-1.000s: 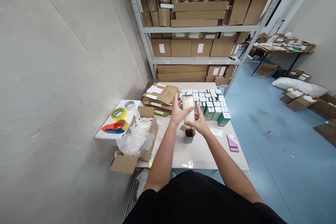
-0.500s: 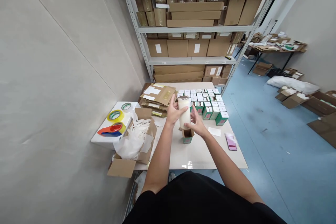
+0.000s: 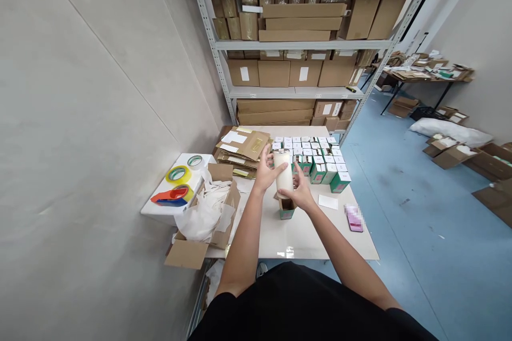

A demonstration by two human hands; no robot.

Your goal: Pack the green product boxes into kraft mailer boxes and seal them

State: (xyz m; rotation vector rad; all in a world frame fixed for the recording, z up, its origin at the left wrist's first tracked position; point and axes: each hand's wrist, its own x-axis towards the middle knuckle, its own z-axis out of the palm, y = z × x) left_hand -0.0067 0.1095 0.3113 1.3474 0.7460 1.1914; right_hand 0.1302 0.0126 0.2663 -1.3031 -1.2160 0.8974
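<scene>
Both of my hands hold a tall white cylindrical jar (image 3: 283,172) upright above the table. My left hand (image 3: 265,172) presses its left side with the fingers spread along it. My right hand (image 3: 299,194) grips its lower right part. Directly under the jar stands a small open green and brown carton (image 3: 287,209) with its flaps up; the jar's bottom sits at its mouth. Behind it are rows of several closed green and white cartons (image 3: 316,156).
The white table (image 3: 304,237) also carries a stack of flat brown card sleeves (image 3: 242,149), a white slip (image 3: 328,202) and a pink phone (image 3: 354,219). An open box of white wrapping (image 3: 208,208) and tape rolls (image 3: 178,174) lie at the left. Shelving with boxes (image 3: 296,72) stands behind.
The jar has come down a little towards the open carton's mouth. The view has shifted slightly; both hands keep their hold.
</scene>
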